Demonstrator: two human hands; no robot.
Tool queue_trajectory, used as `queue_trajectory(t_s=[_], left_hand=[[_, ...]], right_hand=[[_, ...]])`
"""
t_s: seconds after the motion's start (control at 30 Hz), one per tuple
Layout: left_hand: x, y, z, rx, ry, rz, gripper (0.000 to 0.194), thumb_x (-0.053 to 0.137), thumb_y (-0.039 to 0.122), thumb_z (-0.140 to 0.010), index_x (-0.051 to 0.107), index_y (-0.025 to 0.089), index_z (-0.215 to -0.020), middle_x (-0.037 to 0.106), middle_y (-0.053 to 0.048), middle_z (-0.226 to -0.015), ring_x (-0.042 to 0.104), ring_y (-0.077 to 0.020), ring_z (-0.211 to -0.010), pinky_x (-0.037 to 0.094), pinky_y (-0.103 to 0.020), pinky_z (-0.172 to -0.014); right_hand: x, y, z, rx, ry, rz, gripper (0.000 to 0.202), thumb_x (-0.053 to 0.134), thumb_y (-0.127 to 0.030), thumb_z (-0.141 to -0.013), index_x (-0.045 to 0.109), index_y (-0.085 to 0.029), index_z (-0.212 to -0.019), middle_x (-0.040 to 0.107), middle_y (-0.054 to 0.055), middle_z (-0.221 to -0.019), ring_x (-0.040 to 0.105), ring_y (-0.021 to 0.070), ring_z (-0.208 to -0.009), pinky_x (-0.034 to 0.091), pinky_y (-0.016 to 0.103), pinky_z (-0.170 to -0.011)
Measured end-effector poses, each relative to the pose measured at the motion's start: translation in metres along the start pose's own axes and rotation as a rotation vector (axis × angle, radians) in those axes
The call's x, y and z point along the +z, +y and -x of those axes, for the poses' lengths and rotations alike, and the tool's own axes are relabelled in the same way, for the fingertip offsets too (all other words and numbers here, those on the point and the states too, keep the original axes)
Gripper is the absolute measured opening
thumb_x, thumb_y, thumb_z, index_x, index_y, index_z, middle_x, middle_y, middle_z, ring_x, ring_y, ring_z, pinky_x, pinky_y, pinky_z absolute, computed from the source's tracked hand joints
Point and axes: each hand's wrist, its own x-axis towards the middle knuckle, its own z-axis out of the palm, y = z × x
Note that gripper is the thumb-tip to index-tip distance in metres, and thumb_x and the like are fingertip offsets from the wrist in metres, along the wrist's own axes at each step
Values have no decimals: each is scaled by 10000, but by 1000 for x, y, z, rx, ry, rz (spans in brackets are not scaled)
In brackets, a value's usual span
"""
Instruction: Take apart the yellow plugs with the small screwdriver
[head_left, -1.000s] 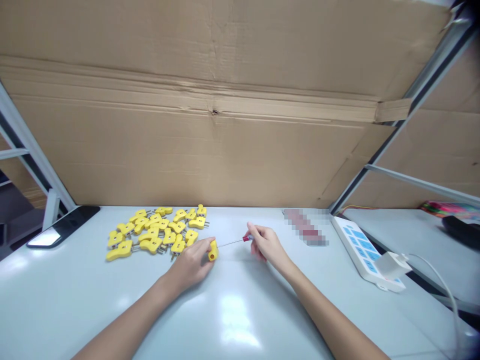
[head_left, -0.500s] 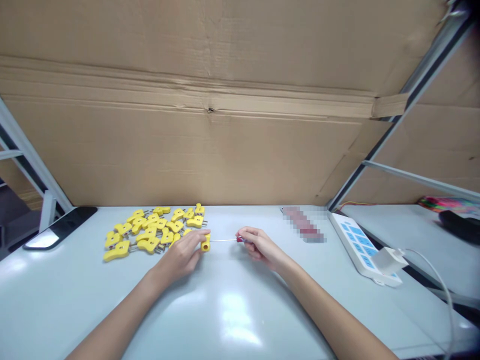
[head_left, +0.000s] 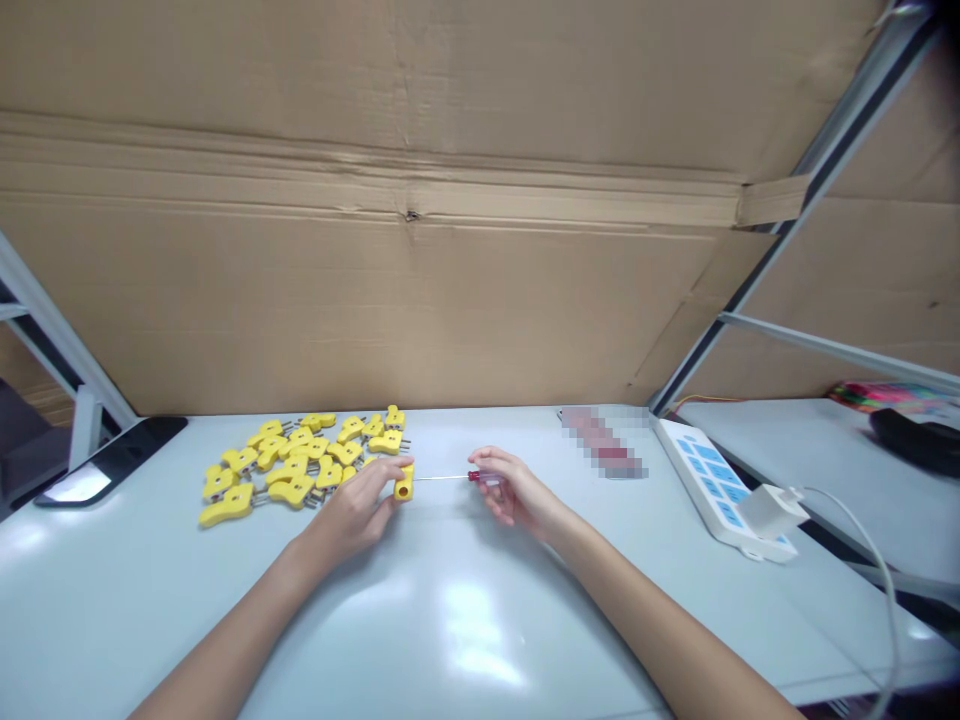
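Observation:
My left hand (head_left: pixel 363 507) pinches a yellow plug (head_left: pixel 404 485) between thumb and fingers, with a round hole in its end turned toward me. In my right hand (head_left: pixel 517 492) is a screwdriver (head_left: pixel 484 476) with a clear red handle, held by the fingertips while the lower fingers are loosely curled. Its thin metal shaft lies level and reaches left to the plug; the tip's exact contact is too small to make out. Just left of my left hand lies a loose pile of similar yellow plugs (head_left: pixel 292 488), several with metal pins showing.
A white power strip (head_left: pixel 701 470) with a white charger (head_left: pixel 772 512) and cable is at the right. A blurred-out reddish item (head_left: pixel 604 445) lies at the back right. A dark glossy phone-like object (head_left: pixel 112 462) is at far left. Cardboard (head_left: pixel 450 310) walls the table's back.
The fingers of my right hand have loosened and spread a little around the screwdriver handle. The whole view has shifted slightly; my left hand still holds the plug.

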Motion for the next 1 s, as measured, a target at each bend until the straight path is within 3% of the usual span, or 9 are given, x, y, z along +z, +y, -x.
queue_trajectory(t_s=[0.1,0.17,0.33,0.5,0.63,0.7,0.83,0.9,1.0], left_hand=[[0,1,0,7,2,-3,250,413,45,-835,499,197,-1014,662,-137,-1155,640,-223,-1077,535,-369,-883],[0,1,0,6,7,-8,246,412,48,-841,497,197,-1017,664,-138,-1153,644,-222,-1070,538,-367,-876],[0,2,0,-16,3,3,250,411,59,-838,508,199,-1022,665,-134,-1154,645,-222,-1069,537,-360,-881],[1,2,0,-4,11,10,254,419,54,-840,502,200,-1030,667,-135,-1150,644,-221,-1078,535,-358,-886],[2,2,0,-15,25,14,247,417,58,-855,498,202,-1039,667,-134,-1149,648,-220,-1072,536,-357,-880],[2,2,0,-15,13,12,249,415,55,-849,494,202,-1034,665,-135,-1152,646,-220,-1072,536,-358,-879],[1,2,0,6,-6,-11,268,412,38,-832,481,202,-1032,659,-140,-1159,645,-219,-1072,539,-353,-869],[1,2,0,20,6,-23,270,406,32,-832,478,200,-1031,660,-142,-1155,644,-218,-1074,538,-351,-870],[0,1,-1,38,18,-35,285,398,17,-821,478,198,-1025,661,-138,-1154,641,-215,-1081,535,-349,-880]], right_hand=[[-1,0,0,24,-14,52,350,613,-541,-740,514,-214,-816,302,-135,-409,164,36,-307,94,179,-331],[-1,1,0,2,-37,40,329,648,-499,-725,497,-214,-787,253,-146,-403,141,32,-321,99,175,-338],[-1,1,-1,-34,-19,-51,334,703,-405,-653,508,-222,-853,470,-90,-510,357,63,-354,237,179,-338],[-1,1,0,13,-34,18,311,630,-494,-732,514,-211,-785,244,-145,-378,147,40,-310,107,178,-329],[-1,1,0,-62,-21,-47,298,715,-337,-630,511,-219,-812,395,-115,-470,303,54,-352,249,181,-341],[-1,2,0,-71,-10,-46,313,708,-354,-627,522,-223,-841,479,-89,-527,388,72,-374,319,197,-350],[-2,4,-2,-55,-3,32,307,601,-505,-752,529,-209,-777,319,-127,-381,242,56,-299,281,190,-318],[-2,4,-3,-35,-15,17,255,630,-440,-743,526,-209,-772,288,-136,-374,213,51,-297,270,183,-312],[-1,3,-3,3,-20,-74,241,673,-315,-670,531,-215,-837,484,-86,-511,388,69,-336,325,186,-311]])
